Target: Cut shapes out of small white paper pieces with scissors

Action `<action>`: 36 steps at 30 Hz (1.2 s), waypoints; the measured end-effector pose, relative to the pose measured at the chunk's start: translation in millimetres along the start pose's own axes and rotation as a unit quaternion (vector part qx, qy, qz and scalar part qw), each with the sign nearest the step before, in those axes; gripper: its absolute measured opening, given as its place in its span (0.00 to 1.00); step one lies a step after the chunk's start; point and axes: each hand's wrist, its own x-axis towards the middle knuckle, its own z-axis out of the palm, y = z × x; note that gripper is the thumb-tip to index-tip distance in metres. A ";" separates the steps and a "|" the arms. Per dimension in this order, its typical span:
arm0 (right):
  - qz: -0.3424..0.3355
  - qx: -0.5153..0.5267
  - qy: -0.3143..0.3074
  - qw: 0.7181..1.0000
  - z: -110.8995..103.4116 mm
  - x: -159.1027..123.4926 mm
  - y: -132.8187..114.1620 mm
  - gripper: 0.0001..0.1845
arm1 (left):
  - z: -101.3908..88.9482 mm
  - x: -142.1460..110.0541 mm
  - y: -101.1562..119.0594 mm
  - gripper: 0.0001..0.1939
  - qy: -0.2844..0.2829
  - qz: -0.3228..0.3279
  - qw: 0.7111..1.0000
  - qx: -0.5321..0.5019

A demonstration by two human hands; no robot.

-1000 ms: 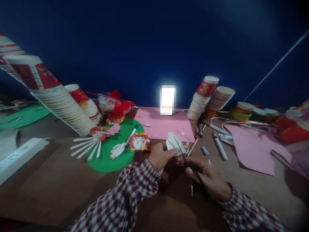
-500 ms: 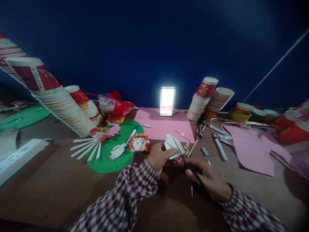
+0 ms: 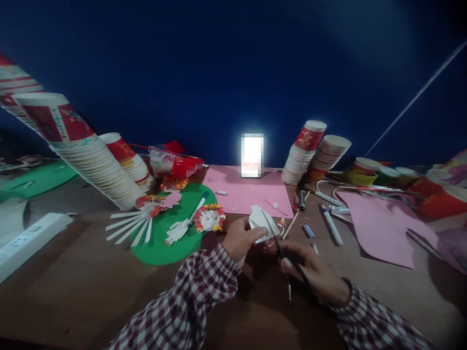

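Note:
Between thumb and fingers, my left hand (image 3: pixel 239 239) pinches a small piece of white paper (image 3: pixel 260 221). My right hand (image 3: pixel 315 270) grips a pair of scissors (image 3: pixel 295 265) by the dark handles, its fingers closed around them. The scissors' blade lies across the white paper, pointing up and left. Just left of my left hand sits a round paper lion face (image 3: pixel 210 218) with a red and yellow trim. Close by, a white paper cutout (image 3: pixel 178 230) and a marker (image 3: pixel 197 209) rest on a green sheet (image 3: pixel 155 253).
Tall leaning stacks of paper cups (image 3: pixel 91 150) stand at the left, with shorter cup stacks (image 3: pixel 304 150) at the back right. A lit phone (image 3: pixel 251 155) stands on pink paper (image 3: pixel 241 194). More pink paper (image 3: pixel 379 233), a marker (image 3: pixel 331 224) and a white power strip (image 3: pixel 32 243) lie around.
The view has tilted up slightly, so things sit a little lower. My hands keep nearly the same place, with the scissors still across the white paper.

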 end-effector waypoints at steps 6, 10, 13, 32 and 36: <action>-0.006 -0.005 0.005 1.000 0.5 0.4 -2.0 0.18 | -1.2 0.6 -1.8 0.09 -0.009 0.004 1.000 0.003; -0.009 -0.017 0.006 1.000 0.5 0.6 -4.2 0.18 | -1.6 1.4 -1.8 0.09 -0.010 0.004 1.000 -0.003; -0.010 -0.022 0.000 1.000 0.1 0.6 -4.1 0.18 | -1.2 2.0 -1.3 0.08 -0.011 0.007 1.000 -0.005; -0.006 -0.002 0.004 1.000 0.8 1.0 -2.7 0.18 | -0.1 0.4 -2.4 0.07 -0.019 0.012 1.000 -0.012; -0.006 -0.006 0.005 1.000 0.7 0.9 -1.6 0.18 | -0.6 1.3 -2.8 0.07 -0.023 0.013 1.000 -0.009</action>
